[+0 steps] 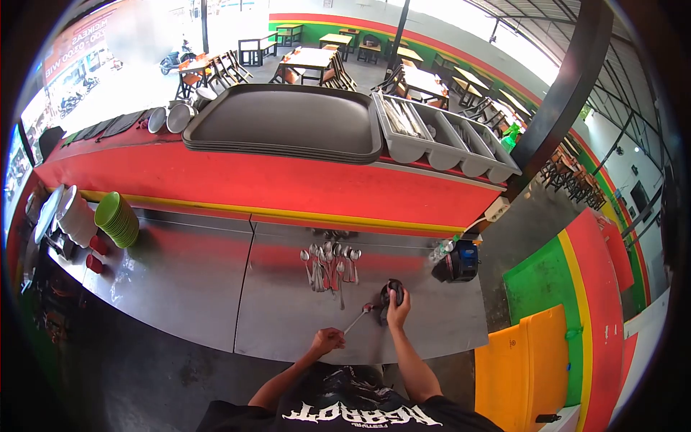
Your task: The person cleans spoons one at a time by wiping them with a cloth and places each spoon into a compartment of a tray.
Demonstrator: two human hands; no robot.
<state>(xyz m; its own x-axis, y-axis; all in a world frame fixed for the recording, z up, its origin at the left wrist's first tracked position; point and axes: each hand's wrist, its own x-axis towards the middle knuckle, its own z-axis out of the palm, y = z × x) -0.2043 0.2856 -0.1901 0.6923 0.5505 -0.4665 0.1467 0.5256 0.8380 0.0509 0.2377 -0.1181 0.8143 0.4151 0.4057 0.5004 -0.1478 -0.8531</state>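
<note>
My left hand [329, 340] is closed around the handle end of a spoon [354, 321], whose bowl points up and to the right. In my right hand [398, 309] is a bunched dark cloth [387, 294], part of it hanging beneath the fingers. The spoon's bowl lies just left of that cloth in this view. Beyond both hands, a group of spoons [330, 265] rests on the metal counter [281, 317], bowls mostly pointing away from me.
Green bowls [117, 219] and white dishes [74, 214] are stacked at the left. A dark bag [461, 261] and a clear bottle [441, 250] stand at the right. Black trays [288, 119] and a grey cutlery holder [440, 137] sit on the red ledge [273, 180].
</note>
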